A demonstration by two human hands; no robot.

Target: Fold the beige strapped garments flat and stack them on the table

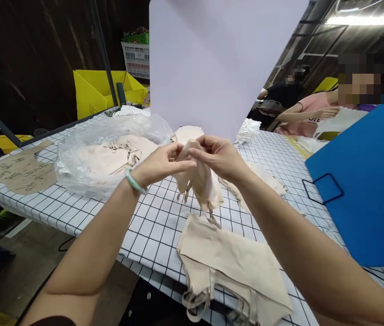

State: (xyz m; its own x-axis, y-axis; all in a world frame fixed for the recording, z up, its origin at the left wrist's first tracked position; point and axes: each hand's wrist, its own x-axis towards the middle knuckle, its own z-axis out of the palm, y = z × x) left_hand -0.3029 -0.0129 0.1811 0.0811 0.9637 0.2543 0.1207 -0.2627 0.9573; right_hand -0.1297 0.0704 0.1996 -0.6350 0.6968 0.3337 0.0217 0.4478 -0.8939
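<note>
A beige cloth piece with thin straps [202, 179] hangs from both my hands above the table, its lower end gathered in folds. My left hand [163, 163], with a pale green bangle at the wrist, pinches its upper left side. On the upper right, my right hand [217, 156] grips the same cloth between thumb and fingers. Below them, a stack of folded beige cloth pieces with straps [229, 253] lies at the table's near edge. More beige cloth [266, 179] is spread out behind my right forearm, partly hidden by it.
To the left, a clear plastic bag [73, 167] holds beige cloth, beside brown paper with handwriting [25, 172]. A white panel [219, 59] rises behind the checked table [144, 237]; a blue panel [368, 194] stands right. Beyond it, a person in pink [314, 108] handles white fabric.
</note>
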